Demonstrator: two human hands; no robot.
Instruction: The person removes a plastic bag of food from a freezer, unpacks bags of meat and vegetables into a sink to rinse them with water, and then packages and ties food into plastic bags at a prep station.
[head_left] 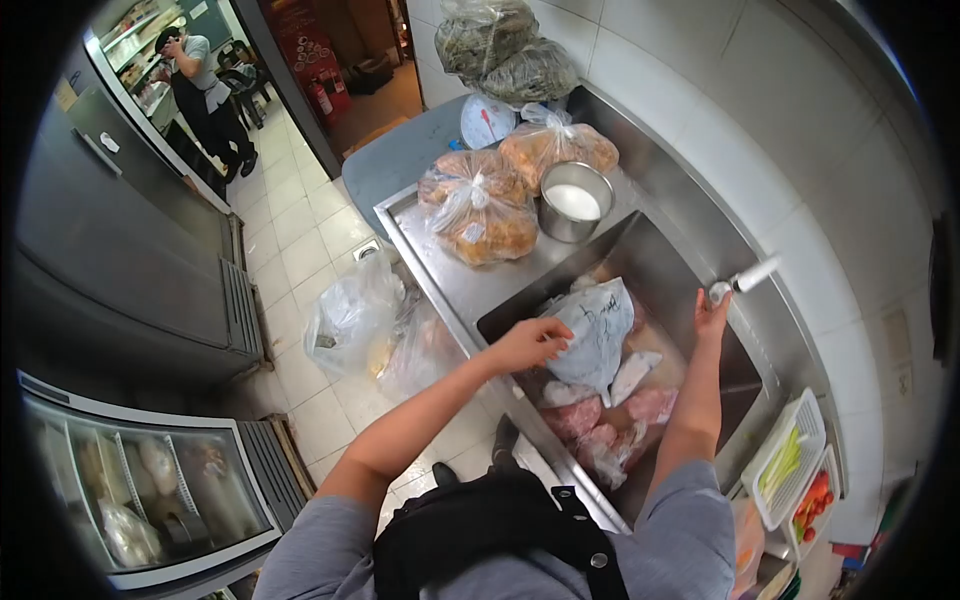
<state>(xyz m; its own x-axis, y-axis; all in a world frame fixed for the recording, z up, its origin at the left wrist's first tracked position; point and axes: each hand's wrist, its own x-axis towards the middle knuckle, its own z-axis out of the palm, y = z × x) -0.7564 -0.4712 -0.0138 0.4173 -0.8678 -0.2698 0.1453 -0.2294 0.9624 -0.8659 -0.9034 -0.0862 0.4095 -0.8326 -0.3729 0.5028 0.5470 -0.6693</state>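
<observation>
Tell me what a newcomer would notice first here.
Probably the steel sink, where pink, meat-like packs lie beside a pale bag with dark writing, the left hand at its edge. Next, the right hand at the tap by the wall. Two knotted bags sit by the steel pot.

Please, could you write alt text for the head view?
At a sink, a person's right hand is at the tap and left hand near a marked bag, among pink packs. Bulging bags and a pot stand on the drainboard.
</observation>
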